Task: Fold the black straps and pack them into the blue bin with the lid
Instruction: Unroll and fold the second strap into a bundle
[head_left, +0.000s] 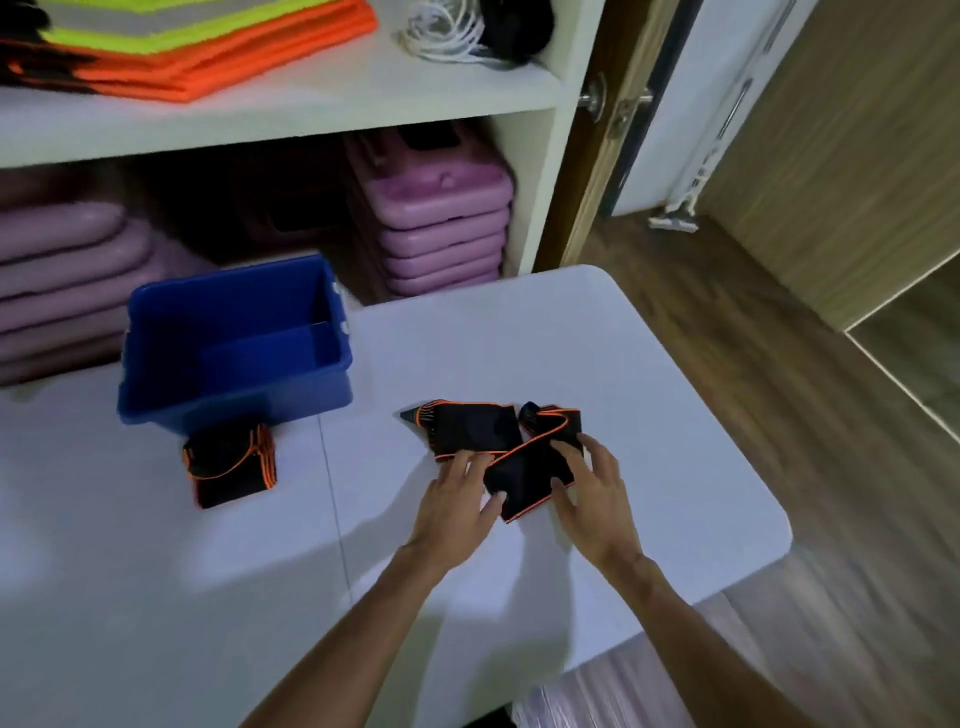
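A black strap with orange edging (475, 428) lies half folded on the white table (156, 571), right of centre. My left hand (457, 506) presses its fingers on the strap's near fold. From the right, my right hand (592, 491) pinches the same fold, with fingers spread over the cloth. A folded stack of the same black straps (228, 465) rests just in front of the blue bin (156, 400). The bin is open and looks empty, and no lid is in view.
White shelves stand behind the table, with purple cases (441, 234) low down and orange and yellow vests (197, 47) above. A white cord (447, 36) lies on the upper shelf. The table's right edge (779, 514) drops to a wooden floor.
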